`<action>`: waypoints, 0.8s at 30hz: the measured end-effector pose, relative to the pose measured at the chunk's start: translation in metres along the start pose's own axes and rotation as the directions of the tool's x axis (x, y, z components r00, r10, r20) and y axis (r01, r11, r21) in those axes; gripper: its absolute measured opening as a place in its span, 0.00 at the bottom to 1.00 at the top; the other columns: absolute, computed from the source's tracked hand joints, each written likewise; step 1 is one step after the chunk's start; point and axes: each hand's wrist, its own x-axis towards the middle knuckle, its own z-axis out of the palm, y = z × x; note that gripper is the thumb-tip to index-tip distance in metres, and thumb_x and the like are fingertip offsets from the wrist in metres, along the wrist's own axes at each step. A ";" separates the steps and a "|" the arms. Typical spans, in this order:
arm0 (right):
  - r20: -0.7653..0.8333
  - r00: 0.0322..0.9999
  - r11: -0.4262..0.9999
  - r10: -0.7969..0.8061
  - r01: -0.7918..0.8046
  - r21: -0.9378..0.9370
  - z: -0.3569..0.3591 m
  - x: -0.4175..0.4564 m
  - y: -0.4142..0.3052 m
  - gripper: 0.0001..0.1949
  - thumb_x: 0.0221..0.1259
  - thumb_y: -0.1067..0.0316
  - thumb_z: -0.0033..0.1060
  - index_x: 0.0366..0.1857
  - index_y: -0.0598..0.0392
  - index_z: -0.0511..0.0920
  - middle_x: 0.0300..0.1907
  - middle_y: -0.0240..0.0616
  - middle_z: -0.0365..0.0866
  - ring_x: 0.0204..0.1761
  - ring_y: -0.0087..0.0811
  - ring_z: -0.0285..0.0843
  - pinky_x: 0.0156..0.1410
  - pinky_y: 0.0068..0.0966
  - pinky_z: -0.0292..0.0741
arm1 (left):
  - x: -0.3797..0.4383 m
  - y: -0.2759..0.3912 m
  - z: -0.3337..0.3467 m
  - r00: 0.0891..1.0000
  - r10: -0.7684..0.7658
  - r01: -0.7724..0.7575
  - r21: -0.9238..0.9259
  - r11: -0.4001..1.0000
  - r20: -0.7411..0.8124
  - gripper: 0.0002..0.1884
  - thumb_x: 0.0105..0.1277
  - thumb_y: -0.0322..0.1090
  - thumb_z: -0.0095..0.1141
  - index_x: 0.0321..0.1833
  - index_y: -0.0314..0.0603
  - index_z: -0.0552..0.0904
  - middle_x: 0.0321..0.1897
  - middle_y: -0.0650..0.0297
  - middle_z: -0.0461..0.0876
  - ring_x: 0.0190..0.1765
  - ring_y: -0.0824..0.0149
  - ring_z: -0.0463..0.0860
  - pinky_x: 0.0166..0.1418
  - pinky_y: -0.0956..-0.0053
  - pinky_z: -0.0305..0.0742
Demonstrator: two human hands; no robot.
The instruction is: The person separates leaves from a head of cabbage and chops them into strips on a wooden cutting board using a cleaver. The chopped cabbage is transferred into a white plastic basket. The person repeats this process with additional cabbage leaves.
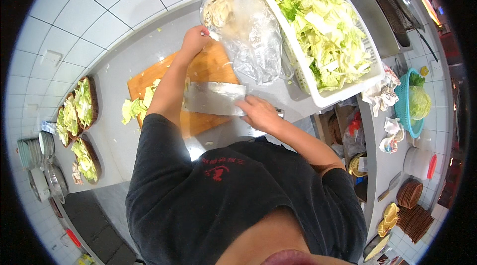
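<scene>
My right hand [261,114] grips a cleaver [214,98], its broad metal blade lying over a wooden cutting board [212,65] and pointing left. The handle's end shows beyond my fingers. At the board's far corner is my left hand [195,41], fingers curled, beside a small pale piece [214,36]; whether it holds anything is unclear. Pieces of Chinese cabbage [135,110] lie at the board's left edge, partly behind my left forearm. Just right of the board, a clear plastic bag [253,37] contains pale, sheet-like food.
A white plastic basket [316,97] heaped with cut cabbage stands at the back right. Several brown baskets [97,164] of cabbage sit at the counter's left end. On the right-hand counter are a turquoise basket [401,97] with a cabbage, cloths [380,91] and a knife [389,187].
</scene>
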 end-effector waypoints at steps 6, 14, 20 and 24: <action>-0.055 0.999 0.998 0.000 0.003 0.063 0.002 0.003 0.003 0.23 0.48 0.71 0.70 0.52 0.49 0.76 0.46 0.43 0.71 0.54 0.47 0.70 0.56 0.40 0.72 | 0.005 0.016 0.010 0.971 -0.235 0.233 -0.054 0.971 -0.048 0.10 0.57 0.37 0.66 0.34 0.37 0.83 0.22 0.62 0.82 0.22 0.70 0.79 0.27 0.69 0.73; -0.145 0.988 0.972 0.053 -0.018 0.234 -0.038 -0.025 0.027 0.20 0.53 0.68 0.67 0.51 0.52 0.76 0.49 0.42 0.72 0.55 0.46 0.71 0.58 0.38 0.71 | 0.014 -0.028 0.029 0.894 -0.430 0.160 -0.802 0.575 -0.130 0.07 0.53 0.28 0.68 0.34 0.37 0.83 0.29 0.62 0.84 0.31 0.69 0.81 0.36 0.73 0.75; -0.131 0.986 0.887 0.098 -0.027 0.460 -0.060 -0.052 0.042 0.18 0.57 0.65 0.65 0.51 0.53 0.75 0.47 0.44 0.74 0.53 0.47 0.72 0.58 0.38 0.71 | 0.013 0.154 -0.026 0.982 -0.091 -0.074 -0.777 0.626 -0.166 0.04 0.58 0.23 0.63 0.33 0.37 0.80 0.30 0.65 0.81 0.35 0.71 0.79 0.42 0.76 0.74; -0.119 0.992 0.902 0.034 0.021 0.431 -0.072 -0.033 0.033 0.17 0.59 0.64 0.64 0.51 0.54 0.76 0.48 0.45 0.74 0.53 0.47 0.73 0.58 0.36 0.71 | 0.013 0.253 0.016 0.944 0.312 -0.320 -0.533 0.783 -0.108 0.12 0.58 0.34 0.67 0.43 0.40 0.83 0.37 0.63 0.83 0.46 0.67 0.81 0.53 0.74 0.74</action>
